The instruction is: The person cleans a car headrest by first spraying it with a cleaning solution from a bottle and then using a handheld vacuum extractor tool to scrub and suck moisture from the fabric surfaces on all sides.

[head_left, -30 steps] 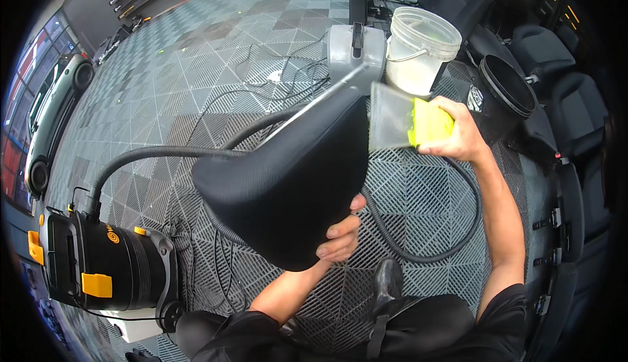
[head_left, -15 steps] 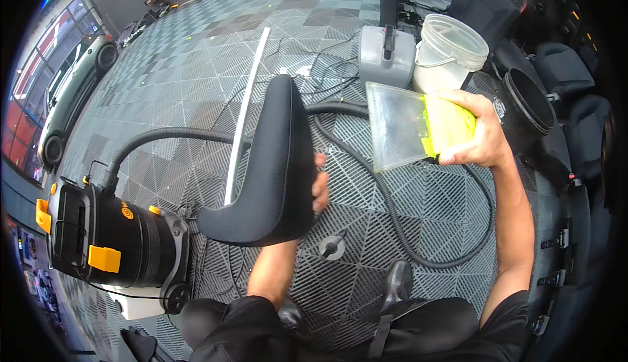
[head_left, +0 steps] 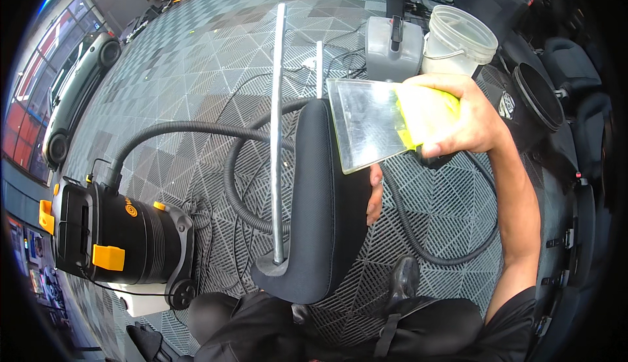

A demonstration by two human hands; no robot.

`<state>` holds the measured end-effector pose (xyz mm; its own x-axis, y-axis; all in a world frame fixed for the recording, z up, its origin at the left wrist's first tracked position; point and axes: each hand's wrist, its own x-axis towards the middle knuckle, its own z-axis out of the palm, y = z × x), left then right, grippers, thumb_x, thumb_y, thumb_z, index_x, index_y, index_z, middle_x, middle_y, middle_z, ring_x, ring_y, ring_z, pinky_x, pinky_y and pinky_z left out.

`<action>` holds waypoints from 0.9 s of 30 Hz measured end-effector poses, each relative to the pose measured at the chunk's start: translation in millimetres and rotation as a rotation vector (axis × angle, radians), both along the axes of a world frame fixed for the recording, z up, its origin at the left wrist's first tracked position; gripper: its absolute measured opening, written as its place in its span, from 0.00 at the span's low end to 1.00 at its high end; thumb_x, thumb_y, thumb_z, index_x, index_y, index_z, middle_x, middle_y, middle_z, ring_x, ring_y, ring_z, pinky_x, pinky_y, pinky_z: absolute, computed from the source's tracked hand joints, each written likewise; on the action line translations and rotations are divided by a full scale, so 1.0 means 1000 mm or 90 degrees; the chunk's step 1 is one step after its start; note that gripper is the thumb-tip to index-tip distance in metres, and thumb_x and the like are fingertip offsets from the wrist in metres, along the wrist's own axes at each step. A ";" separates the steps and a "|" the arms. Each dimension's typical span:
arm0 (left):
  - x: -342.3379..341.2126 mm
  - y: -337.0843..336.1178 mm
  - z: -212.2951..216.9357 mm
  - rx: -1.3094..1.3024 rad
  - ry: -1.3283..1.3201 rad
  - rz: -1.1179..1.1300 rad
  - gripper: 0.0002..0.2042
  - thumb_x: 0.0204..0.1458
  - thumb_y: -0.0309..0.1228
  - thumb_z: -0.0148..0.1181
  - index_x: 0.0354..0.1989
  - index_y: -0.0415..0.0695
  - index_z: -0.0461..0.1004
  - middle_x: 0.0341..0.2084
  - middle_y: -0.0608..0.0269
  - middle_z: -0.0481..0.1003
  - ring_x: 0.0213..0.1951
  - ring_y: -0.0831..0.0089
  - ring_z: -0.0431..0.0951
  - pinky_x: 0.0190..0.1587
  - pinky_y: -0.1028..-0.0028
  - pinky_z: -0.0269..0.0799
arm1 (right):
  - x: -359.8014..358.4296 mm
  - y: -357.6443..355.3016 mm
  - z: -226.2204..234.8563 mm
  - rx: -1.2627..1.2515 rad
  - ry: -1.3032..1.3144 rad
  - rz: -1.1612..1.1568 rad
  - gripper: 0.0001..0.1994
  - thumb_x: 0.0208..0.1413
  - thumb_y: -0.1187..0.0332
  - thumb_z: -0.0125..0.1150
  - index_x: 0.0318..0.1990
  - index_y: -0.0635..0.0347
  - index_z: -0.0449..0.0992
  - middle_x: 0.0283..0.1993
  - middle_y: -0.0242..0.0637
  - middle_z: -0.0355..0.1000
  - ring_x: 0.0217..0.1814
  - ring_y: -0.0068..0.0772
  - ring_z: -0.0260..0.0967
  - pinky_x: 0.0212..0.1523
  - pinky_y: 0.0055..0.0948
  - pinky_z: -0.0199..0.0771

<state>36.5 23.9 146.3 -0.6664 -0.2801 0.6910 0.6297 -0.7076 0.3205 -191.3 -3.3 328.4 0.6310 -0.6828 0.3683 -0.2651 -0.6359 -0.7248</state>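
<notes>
two posts (head_left: 278, 139) showing, formerly one; left hand (head_left: 375, 195) grips headrest (head_left: 314, 205); right hand (head_left: 476, 116) clasps nozzle (head_left: 367, 123)

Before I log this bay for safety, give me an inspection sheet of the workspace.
Surface: grey ribbed tile floor.
Things in hand: black fabric headrest with two metal posts; clear-and-yellow flat plastic nozzle, contact with headrest unclear.
Clutter: translucent plastic bucket, round black bin, grey handled box.
Hands: left hand holds headrest; right hand grips nozzle.
Cables: thin dark cables and black corrugated hose, loose.
Surroundings: black-and-yellow barrel vacuum left; black car seats right.
</notes>
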 end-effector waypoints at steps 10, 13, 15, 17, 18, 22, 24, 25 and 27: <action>-0.004 -0.001 0.002 0.106 0.040 0.054 0.27 0.60 0.47 0.58 0.59 0.39 0.63 0.43 0.50 0.72 0.41 0.55 0.75 0.45 0.58 0.71 | 0.011 0.013 0.000 0.032 -0.025 0.034 0.38 0.36 0.62 0.85 0.56 0.71 0.75 0.45 0.40 0.80 0.46 0.28 0.78 0.50 0.30 0.80; -0.004 -0.002 0.003 0.121 0.047 0.076 0.26 0.61 0.46 0.57 0.58 0.39 0.63 0.42 0.51 0.72 0.41 0.56 0.74 0.45 0.59 0.71 | 0.015 0.020 0.001 0.069 -0.047 0.052 0.37 0.37 0.63 0.85 0.56 0.72 0.75 0.45 0.40 0.80 0.47 0.28 0.78 0.51 0.30 0.80; -0.007 -0.007 0.000 0.134 0.056 0.088 0.25 0.62 0.46 0.57 0.58 0.39 0.63 0.41 0.52 0.72 0.41 0.57 0.74 0.45 0.59 0.71 | 0.018 0.023 0.001 0.115 -0.068 0.050 0.37 0.37 0.64 0.85 0.56 0.72 0.75 0.45 0.40 0.80 0.47 0.29 0.78 0.51 0.31 0.80; -0.007 -0.009 -0.002 0.143 0.061 0.108 0.25 0.62 0.46 0.56 0.58 0.40 0.63 0.41 0.52 0.72 0.40 0.57 0.74 0.45 0.60 0.71 | 0.024 0.033 0.008 0.189 -0.096 0.045 0.38 0.36 0.64 0.85 0.56 0.72 0.75 0.46 0.40 0.80 0.48 0.30 0.79 0.51 0.31 0.80; -0.004 -0.010 -0.002 0.147 0.063 0.125 0.24 0.62 0.46 0.56 0.57 0.40 0.64 0.40 0.53 0.72 0.40 0.58 0.74 0.45 0.60 0.70 | 0.026 0.033 0.009 0.173 -0.090 0.047 0.38 0.36 0.64 0.86 0.56 0.72 0.75 0.46 0.40 0.80 0.48 0.30 0.79 0.51 0.31 0.80; 0.002 -0.016 -0.003 0.166 0.079 0.185 0.23 0.63 0.45 0.54 0.57 0.40 0.64 0.39 0.54 0.72 0.39 0.59 0.74 0.45 0.61 0.70 | 0.022 0.030 0.004 0.025 -0.038 0.039 0.42 0.30 0.62 0.88 0.56 0.71 0.75 0.48 0.40 0.79 0.47 0.30 0.78 0.52 0.30 0.79; 0.002 -0.021 -0.003 0.178 0.091 0.212 0.22 0.64 0.45 0.54 0.56 0.40 0.64 0.39 0.54 0.72 0.39 0.60 0.74 0.45 0.61 0.70 | 0.019 0.034 -0.001 0.030 -0.030 0.033 0.42 0.30 0.62 0.88 0.56 0.70 0.75 0.47 0.40 0.79 0.47 0.29 0.78 0.52 0.30 0.79; 0.002 -0.022 -0.004 0.183 0.094 0.230 0.22 0.64 0.45 0.53 0.56 0.41 0.65 0.38 0.55 0.72 0.39 0.61 0.74 0.45 0.62 0.70 | 0.018 0.035 -0.003 0.034 -0.028 0.029 0.42 0.29 0.62 0.88 0.56 0.70 0.76 0.47 0.40 0.79 0.47 0.29 0.78 0.53 0.29 0.78; 0.005 -0.028 -0.004 0.193 0.102 0.263 0.21 0.64 0.44 0.53 0.56 0.41 0.65 0.38 0.55 0.72 0.38 0.61 0.73 0.45 0.62 0.70 | 0.017 0.034 -0.004 0.002 -0.002 0.033 0.43 0.29 0.61 0.89 0.56 0.70 0.76 0.48 0.41 0.79 0.47 0.29 0.77 0.53 0.29 0.78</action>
